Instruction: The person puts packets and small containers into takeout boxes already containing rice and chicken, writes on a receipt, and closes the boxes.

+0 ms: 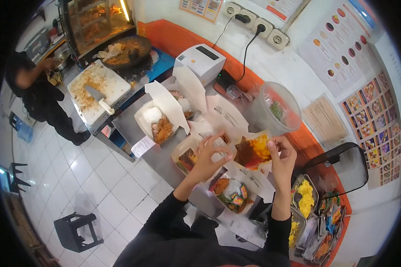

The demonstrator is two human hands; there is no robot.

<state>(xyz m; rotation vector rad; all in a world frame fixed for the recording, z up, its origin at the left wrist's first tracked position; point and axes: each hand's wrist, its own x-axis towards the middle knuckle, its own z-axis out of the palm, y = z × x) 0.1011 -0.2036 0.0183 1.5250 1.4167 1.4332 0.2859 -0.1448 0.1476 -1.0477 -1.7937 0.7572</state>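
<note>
My right hand [282, 153] pinches the right edge of a clear packet smeared with yellow and dark red-brown sauce [254, 152]. The packet hangs above the open food boxes. To its left, my left hand [209, 155] has thumb and forefinger tips close together, other fingers spread; whether something thin is between the tips cannot be seen. Beneath that hand, an open paper box [178, 150] holds dark sauced food, partly hidden. Closer to me, another paper box [232, 193] contains rice, fried chicken and small printed sachets. Fried chicken and rice fill a box [157, 125] farther left.
A white label printer [200, 61] and a clear plastic tub [277, 106] stand along the wall. Metal trays [304, 197] hold yellow food at right. A knife [98, 98] rests on the cutting board [117, 81]. Another person [41, 93] stands far left; a black stool [78, 232] is below.
</note>
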